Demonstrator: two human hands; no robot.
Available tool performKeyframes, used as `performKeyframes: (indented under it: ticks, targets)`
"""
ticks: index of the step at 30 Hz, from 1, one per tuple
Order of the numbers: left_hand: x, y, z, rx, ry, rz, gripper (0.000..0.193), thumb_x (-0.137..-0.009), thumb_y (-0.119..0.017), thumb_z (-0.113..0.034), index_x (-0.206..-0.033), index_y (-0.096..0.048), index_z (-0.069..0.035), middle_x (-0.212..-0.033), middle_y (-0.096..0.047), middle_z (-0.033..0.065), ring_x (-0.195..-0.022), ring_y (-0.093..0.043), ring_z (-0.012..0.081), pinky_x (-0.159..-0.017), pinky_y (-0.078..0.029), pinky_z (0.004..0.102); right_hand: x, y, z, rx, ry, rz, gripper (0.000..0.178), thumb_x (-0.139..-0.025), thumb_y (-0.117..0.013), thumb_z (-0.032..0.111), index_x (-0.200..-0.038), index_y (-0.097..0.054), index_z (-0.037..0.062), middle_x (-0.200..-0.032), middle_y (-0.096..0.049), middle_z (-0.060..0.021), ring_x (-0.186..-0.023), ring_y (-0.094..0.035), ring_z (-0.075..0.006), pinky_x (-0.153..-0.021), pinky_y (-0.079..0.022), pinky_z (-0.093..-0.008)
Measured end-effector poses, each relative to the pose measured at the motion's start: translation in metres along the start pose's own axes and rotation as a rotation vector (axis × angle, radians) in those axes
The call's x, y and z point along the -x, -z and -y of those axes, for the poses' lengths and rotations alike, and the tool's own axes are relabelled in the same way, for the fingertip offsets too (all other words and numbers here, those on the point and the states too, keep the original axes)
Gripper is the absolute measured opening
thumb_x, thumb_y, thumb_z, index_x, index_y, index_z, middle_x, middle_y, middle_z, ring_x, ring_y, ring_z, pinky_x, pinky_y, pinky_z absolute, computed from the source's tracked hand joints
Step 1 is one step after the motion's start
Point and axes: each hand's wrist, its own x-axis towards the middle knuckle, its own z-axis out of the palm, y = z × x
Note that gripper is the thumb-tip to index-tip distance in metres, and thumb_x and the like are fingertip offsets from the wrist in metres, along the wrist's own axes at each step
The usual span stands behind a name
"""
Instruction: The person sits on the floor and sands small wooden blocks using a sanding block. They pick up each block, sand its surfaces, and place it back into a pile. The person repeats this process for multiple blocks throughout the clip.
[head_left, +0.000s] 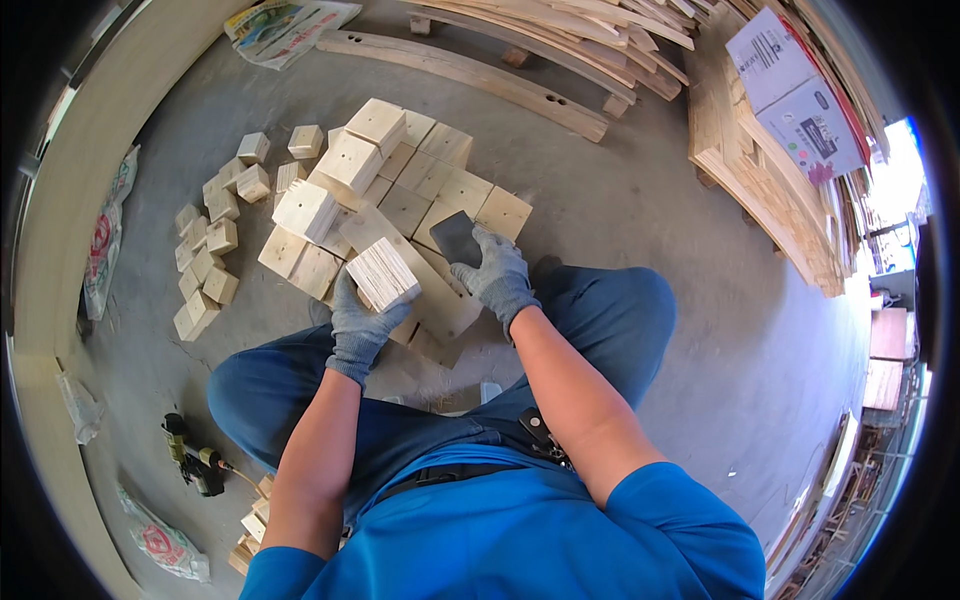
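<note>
My left hand (360, 325), in a grey glove, grips a pale wooden block (383, 277) with a layered, striped face turned up. A dark grey flat rectangular pad (455, 238) is held in my gloved right hand (500, 272), just right of that block; its exact kind does not show. Both hands are over a plank (450, 305) lying between my bent knees. Beyond it sit rows of square wooden blocks (430, 178), set close together. Three larger blocks (348, 160) stand on top of these at the left.
Loose small blocks (220, 235) lie left on the grey floor. A cordless-looking power tool (195, 458) rests near my left knee, close to more wood pieces (250, 530). Plastic bags (165, 540) lie along the left wall. A long beam (470, 78), stacked boards and a carton (800, 100) stand farther off.
</note>
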Motion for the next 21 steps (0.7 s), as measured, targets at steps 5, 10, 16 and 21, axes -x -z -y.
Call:
performKeyframes:
  ticks: [5, 10, 16, 21]
  targets:
    - [0.008, -0.010, -0.024, -0.075, -0.035, -0.008, 0.078, -0.075, -0.099, -0.017, -0.136, -0.052, -0.004, -0.129, -0.069, 0.0105, -0.116, -0.069, 0.0208, -0.102, -0.058, 0.0361, 0.015, 0.016, -0.009, -0.083, 0.027, -0.090, 0.080, -0.085, -0.085, 0.047, -0.153, -0.058, 0.0145, -0.151, -0.058, -0.0225, -0.136, -0.057, -0.0411, -0.114, -0.047, -0.0525]
    - [0.010, -0.014, -0.039, -0.083, -0.052, 0.029, 0.083, -0.072, -0.100, -0.016, -0.138, -0.050, -0.004, -0.133, -0.067, 0.0115, -0.118, -0.069, 0.0227, -0.103, -0.058, 0.0363, 0.035, 0.045, -0.003, -0.276, 0.085, -0.134, 0.070, -0.087, -0.087, 0.036, -0.145, -0.064, 0.0051, -0.136, -0.068, -0.0243, -0.125, -0.066, -0.0393, -0.109, -0.053, -0.0454]
    - [0.021, 0.000, -0.043, 0.022, -0.115, 0.085, 0.087, -0.073, -0.098, -0.008, -0.145, -0.049, -0.004, -0.137, -0.066, 0.0118, -0.124, -0.069, 0.0240, -0.106, -0.058, 0.0380, 0.072, 0.057, -0.004, -0.554, 0.093, 0.032, 0.068, -0.091, -0.087, 0.029, -0.147, -0.061, 0.0005, -0.130, -0.073, -0.0199, -0.110, -0.073, -0.0285, -0.099, -0.058, -0.0382]
    - [0.037, -0.002, -0.080, 0.027, -0.035, 0.145, 0.090, -0.074, -0.097, -0.010, -0.146, -0.045, -0.003, -0.143, -0.063, 0.0144, -0.131, -0.066, 0.0264, -0.110, -0.057, 0.0409, 0.112, 0.051, -0.007, -0.557, 0.160, 0.176, 0.070, -0.091, -0.088, 0.030, -0.147, -0.060, -0.0005, -0.128, -0.074, -0.0193, -0.109, -0.073, -0.0284, -0.100, -0.058, -0.0378]
